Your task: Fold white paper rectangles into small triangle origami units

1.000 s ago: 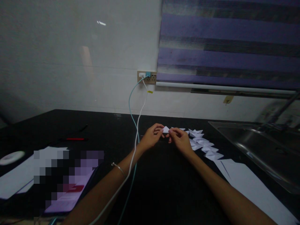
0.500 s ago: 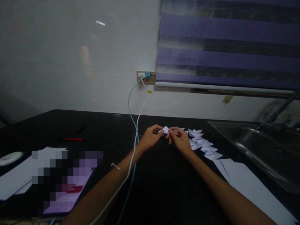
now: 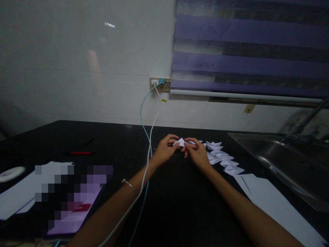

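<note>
Between my two hands is a small white folded paper (image 3: 181, 142) with its pointed top facing up. My left hand (image 3: 166, 149) pinches its left side between thumb and fingers. On the other side, my right hand (image 3: 196, 151) grips the right edge, thumb in front. The fingertips behind the paper are partly hidden. Just right of my right hand lie several folded white paper boats (image 3: 222, 157) in overlapping rows; some are partly covered by that hand. A silver bracelet (image 3: 128, 184) is on my left wrist.
White sheets (image 3: 277, 202) lie at the right beside a steel sink (image 3: 290, 161). At left are more sheets (image 3: 17, 192), a red pen (image 3: 81, 153), a white round object (image 3: 11, 174) and a partly blurred tablet-like screen (image 3: 74, 219). A white cable (image 3: 147, 161) and a teal cable (image 3: 141, 109) cross my left arm.
The folded paper has shifted slightly in my fingers and more of its left side shows. Both hands stay in nearly the same place.
</note>
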{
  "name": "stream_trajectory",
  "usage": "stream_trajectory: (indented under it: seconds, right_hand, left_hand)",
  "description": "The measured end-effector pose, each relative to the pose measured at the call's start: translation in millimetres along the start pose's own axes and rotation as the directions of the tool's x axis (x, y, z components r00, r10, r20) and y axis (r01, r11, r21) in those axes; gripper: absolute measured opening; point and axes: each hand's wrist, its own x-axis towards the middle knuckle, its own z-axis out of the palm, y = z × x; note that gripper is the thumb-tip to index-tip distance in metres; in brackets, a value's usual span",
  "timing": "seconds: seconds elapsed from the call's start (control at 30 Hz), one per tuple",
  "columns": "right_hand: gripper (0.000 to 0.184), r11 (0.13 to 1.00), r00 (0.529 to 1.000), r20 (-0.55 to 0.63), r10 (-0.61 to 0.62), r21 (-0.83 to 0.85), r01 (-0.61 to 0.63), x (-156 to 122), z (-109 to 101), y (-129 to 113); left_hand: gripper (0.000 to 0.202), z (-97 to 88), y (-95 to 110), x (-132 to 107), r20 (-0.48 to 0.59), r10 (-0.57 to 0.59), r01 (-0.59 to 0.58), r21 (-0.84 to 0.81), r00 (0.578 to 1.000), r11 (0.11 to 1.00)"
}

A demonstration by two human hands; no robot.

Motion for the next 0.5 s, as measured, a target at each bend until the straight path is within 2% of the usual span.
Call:
stream_trajectory:
  seconds: [0.33, 0.5]
  right_hand:
    - [0.033, 1.000, 0.999, 0.032, 0.018, 0.021, -0.018, 2.1, -0.5, 7.3]
    - [0.032, 0.998, 1.000, 0.005, 0.029, 0.055, -0.029, 1.3, 0.8, 8.6]
  left_hand:
    - [0.018, 0.8, 0.8, 0.1, -0.049, -0.004, 0.007, 0.058, 0.999, 0.998]
    - [0.025, 2.6, -1.9, 0.4, -0.035, -0.003, 0.003, -0.002, 0.999, 1.000]
